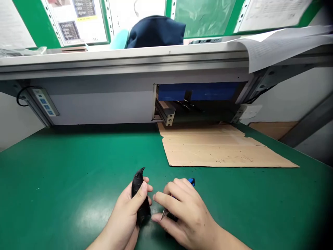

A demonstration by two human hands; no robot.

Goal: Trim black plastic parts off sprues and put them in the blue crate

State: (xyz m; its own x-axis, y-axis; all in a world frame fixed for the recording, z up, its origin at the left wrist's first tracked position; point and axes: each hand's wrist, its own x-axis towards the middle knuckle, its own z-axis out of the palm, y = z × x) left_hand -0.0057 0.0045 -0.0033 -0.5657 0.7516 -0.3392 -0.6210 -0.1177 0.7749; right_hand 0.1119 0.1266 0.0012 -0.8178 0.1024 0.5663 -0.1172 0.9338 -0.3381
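Wrapped in my left hand (127, 205) is a black, curved, shell-like part (137, 198) with a pointed, hooked upper end. My left thumb presses on its face and the fingers curl behind it. Just to the right, my right hand (184, 208) closes around a small blue-and-black-handled knife (191, 181). Its narrow metal tip points down and left between thumb and forefinger, near the lower end of the black part but apart from it. Most of the handle lies hidden under the fingers.
Under the hands is a green tabletop (65, 173). A flat cardboard sheet (221, 149) lies at the back right, below a shelf opening with a metal rail (166, 113). A power strip (45, 102) hangs back left. A dark blue cloth (156, 33) and drooping papers (281, 48) sit above.
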